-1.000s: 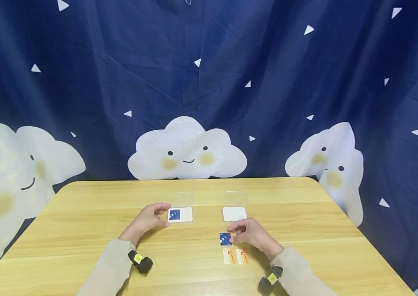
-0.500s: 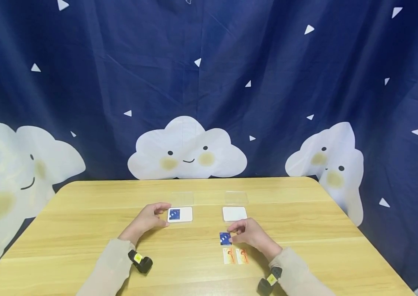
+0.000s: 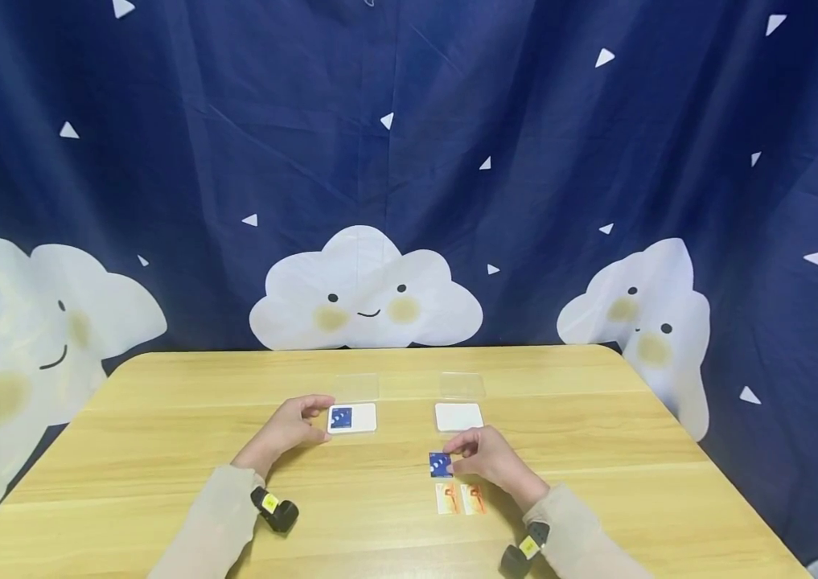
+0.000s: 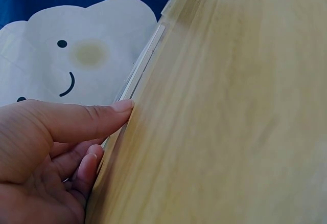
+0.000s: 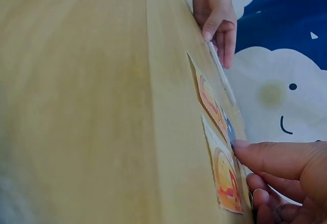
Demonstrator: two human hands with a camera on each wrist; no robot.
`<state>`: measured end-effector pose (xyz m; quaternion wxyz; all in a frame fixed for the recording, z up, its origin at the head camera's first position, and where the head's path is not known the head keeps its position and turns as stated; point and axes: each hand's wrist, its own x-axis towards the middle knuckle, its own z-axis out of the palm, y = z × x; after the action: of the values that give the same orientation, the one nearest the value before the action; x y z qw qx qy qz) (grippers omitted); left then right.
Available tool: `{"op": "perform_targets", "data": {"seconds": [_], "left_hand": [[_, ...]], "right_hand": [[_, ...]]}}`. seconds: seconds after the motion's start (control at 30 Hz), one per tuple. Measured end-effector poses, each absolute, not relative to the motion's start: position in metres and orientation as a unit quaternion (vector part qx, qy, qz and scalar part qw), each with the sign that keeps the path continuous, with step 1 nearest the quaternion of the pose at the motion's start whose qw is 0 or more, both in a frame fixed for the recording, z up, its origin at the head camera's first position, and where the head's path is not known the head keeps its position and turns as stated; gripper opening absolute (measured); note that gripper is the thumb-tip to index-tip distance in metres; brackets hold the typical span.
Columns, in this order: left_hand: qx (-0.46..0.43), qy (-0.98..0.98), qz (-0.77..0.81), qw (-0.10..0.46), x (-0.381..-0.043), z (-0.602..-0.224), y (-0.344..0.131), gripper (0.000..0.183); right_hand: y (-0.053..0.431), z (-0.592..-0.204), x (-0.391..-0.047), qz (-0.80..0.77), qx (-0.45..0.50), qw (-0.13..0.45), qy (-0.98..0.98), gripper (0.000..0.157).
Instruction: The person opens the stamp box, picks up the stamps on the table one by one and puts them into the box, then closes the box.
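My left hand (image 3: 294, 426) holds the left end of a flat white case (image 3: 364, 418), thumb at its near corner and fingers at the far one. On the case's left half lies a blue stamp (image 3: 340, 417) with a row of pale moon shapes. My right hand (image 3: 491, 458) pinches the right edge of a second blue stamp (image 3: 439, 464) between thumb and fingers, low over the table. Just nearer than it, two orange-and-white stamps (image 3: 447, 499) lie side by side. In the right wrist view, the thumb (image 5: 276, 157) partly hides the pinched stamp.
A second white case (image 3: 458, 416), with no stamp on it, stands beyond my right hand. Behind each case lies a clear lid (image 3: 462, 386). The wooden table (image 3: 162, 418) ends at a dark blue curtain (image 3: 409, 161) with clouds.
My right wrist has shifted very slightly to the left, while its fingers stay on the blue stamp. The left hand and the cases have kept their places.
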<state>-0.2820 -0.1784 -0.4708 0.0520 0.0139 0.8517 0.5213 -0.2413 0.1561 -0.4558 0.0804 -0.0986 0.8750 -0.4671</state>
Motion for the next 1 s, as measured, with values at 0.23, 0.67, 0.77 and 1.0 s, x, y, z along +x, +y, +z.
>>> {"op": "perform_targets", "data": {"seconds": [0.23, 0.67, 0.77, 1.0], "left_hand": [[0.016, 0.851, 0.522, 0.053, -0.2805, -0.4695, -0.1785, 0.06], [0.017, 0.846, 0.53, 0.051, -0.2788, -0.4701, -0.1785, 0.06], [0.016, 0.848, 0.528, 0.049, -0.2792, -0.47, -0.1784, 0.059], [0.011, 0.849, 0.526, 0.05, -0.2791, -0.4684, -0.1777, 0.06]], "right_hand": [[0.1564, -0.4558, -0.2408, -0.475, -0.114, 0.081, 0.869, 0.022], [0.1566, -0.4561, -0.2406, -0.476, -0.131, 0.084, 0.865, 0.021], [0.1564, -0.4553, -0.2407, -0.481, -0.139, 0.088, 0.861, 0.021], [0.1561, -0.4555, -0.2412, -0.481, -0.152, 0.089, 0.859, 0.022]]}}
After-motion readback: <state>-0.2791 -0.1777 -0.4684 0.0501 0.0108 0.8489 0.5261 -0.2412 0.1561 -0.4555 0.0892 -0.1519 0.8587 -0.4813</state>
